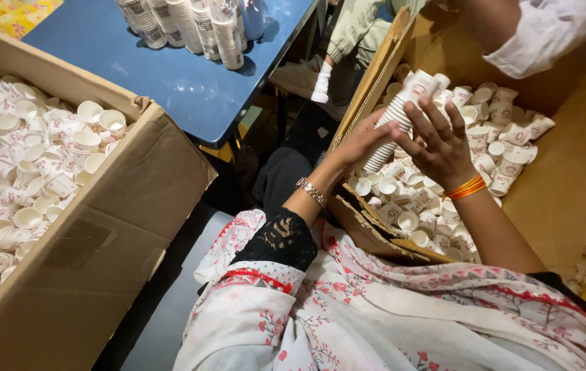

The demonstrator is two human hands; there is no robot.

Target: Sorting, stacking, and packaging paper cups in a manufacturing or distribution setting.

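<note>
A stack of white paper cups (403, 110) is held tilted over the right cardboard box (560, 185). My left hand (361, 141), with a metal bracelet at the wrist, grips the stack's lower part. My right hand (440, 141), with orange bangles at the wrist, rests its fingers on the stack's upper part. Loose white paper cups (492, 151) with red print lie in a heap inside this box, under both hands.
A second cardboard box (100, 227) at the left holds several more loose cups (25, 158). A blue table (183, 75) carries wrapped cup stacks (190, 24). Another person's white sleeve (547, 31) reaches in at the top right; a seated person (354, 34) is behind the box.
</note>
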